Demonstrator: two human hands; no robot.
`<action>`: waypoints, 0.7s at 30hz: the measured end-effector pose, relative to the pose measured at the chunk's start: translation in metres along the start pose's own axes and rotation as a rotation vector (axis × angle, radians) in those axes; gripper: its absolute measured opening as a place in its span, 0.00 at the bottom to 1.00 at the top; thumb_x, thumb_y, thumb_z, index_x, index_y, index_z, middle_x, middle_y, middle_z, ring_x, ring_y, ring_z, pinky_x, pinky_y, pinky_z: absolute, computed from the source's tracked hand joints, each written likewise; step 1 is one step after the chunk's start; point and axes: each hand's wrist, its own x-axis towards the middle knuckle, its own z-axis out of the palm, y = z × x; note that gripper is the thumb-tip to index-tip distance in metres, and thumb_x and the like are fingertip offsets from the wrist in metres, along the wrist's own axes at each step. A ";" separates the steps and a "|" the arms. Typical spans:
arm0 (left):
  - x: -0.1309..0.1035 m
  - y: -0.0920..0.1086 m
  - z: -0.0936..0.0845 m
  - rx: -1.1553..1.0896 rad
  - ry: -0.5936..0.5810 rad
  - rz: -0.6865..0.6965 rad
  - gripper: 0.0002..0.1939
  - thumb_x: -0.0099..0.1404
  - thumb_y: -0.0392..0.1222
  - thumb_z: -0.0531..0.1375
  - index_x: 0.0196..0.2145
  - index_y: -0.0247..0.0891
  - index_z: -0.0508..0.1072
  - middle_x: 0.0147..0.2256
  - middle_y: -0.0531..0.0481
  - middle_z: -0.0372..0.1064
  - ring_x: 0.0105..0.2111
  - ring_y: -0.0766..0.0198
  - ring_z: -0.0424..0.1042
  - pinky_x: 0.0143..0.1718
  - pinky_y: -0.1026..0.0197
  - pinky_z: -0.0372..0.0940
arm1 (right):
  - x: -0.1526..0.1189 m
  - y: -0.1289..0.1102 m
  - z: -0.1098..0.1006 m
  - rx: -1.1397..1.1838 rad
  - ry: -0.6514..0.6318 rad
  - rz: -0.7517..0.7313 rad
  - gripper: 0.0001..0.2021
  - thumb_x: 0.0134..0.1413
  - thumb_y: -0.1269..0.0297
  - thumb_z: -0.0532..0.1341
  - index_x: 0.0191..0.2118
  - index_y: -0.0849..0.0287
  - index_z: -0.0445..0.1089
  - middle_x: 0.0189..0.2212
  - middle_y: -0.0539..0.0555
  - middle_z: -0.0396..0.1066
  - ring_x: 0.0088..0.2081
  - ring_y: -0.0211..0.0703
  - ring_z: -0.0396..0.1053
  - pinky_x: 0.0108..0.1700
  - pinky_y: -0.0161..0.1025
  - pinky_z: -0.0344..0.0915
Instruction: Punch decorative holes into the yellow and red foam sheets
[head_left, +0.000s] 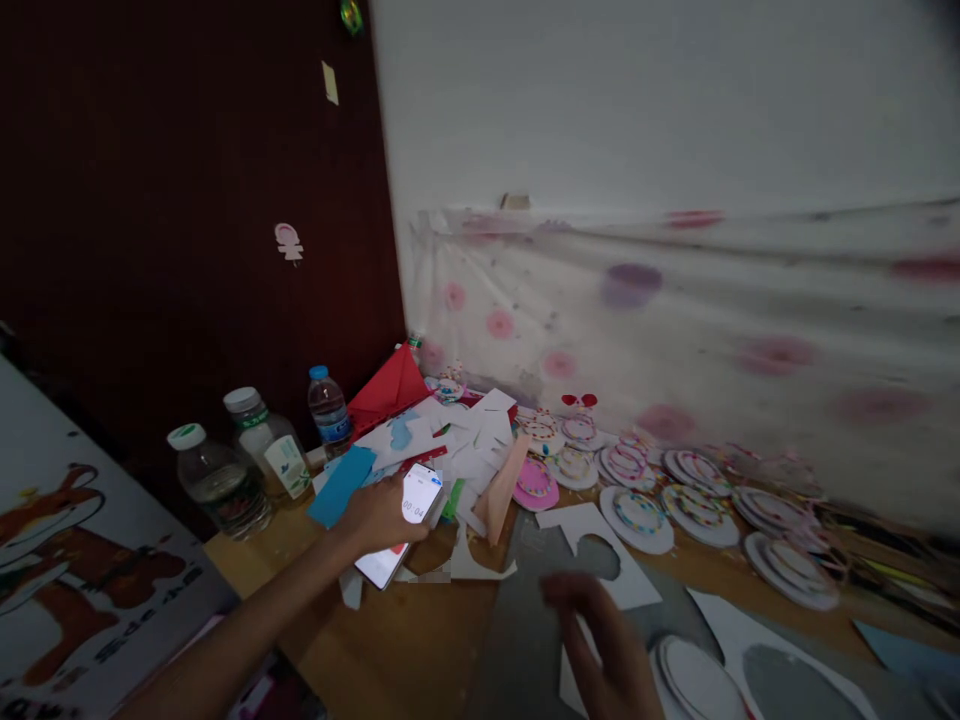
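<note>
L hand [382, 515] on phone [421, 495] (timer showing).

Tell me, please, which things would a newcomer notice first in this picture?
Probably the lit phone, with the left hand across it, beside the heap of paper scraps. Next might come the folded red paper behind the blue bottle cap's right side, then the beaded loops on mostly white discs along the table's back.
</note>
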 end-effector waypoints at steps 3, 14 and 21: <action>0.004 -0.013 0.010 -0.025 -0.012 -0.004 0.25 0.49 0.53 0.60 0.42 0.38 0.68 0.42 0.39 0.75 0.41 0.46 0.74 0.34 0.55 0.64 | 0.102 -0.035 0.042 -0.112 -0.161 -0.009 0.07 0.59 0.67 0.53 0.38 0.57 0.67 0.37 0.55 0.74 0.40 0.44 0.72 0.44 0.40 0.69; 0.017 -0.035 0.017 -0.163 -0.056 0.039 0.28 0.47 0.51 0.62 0.47 0.45 0.66 0.42 0.46 0.75 0.41 0.50 0.75 0.33 0.58 0.63 | 0.270 -0.018 0.189 -0.395 -0.276 0.251 0.14 0.61 0.61 0.60 0.49 0.60 0.67 0.47 0.56 0.69 0.44 0.46 0.71 0.44 0.48 0.70; 0.018 -0.038 0.018 -0.171 -0.071 0.052 0.32 0.47 0.51 0.61 0.51 0.44 0.64 0.43 0.43 0.74 0.42 0.47 0.73 0.35 0.55 0.63 | 0.310 -0.002 0.150 -0.440 -0.108 0.159 0.13 0.62 0.61 0.58 0.49 0.60 0.67 0.48 0.56 0.69 0.45 0.46 0.70 0.46 0.49 0.69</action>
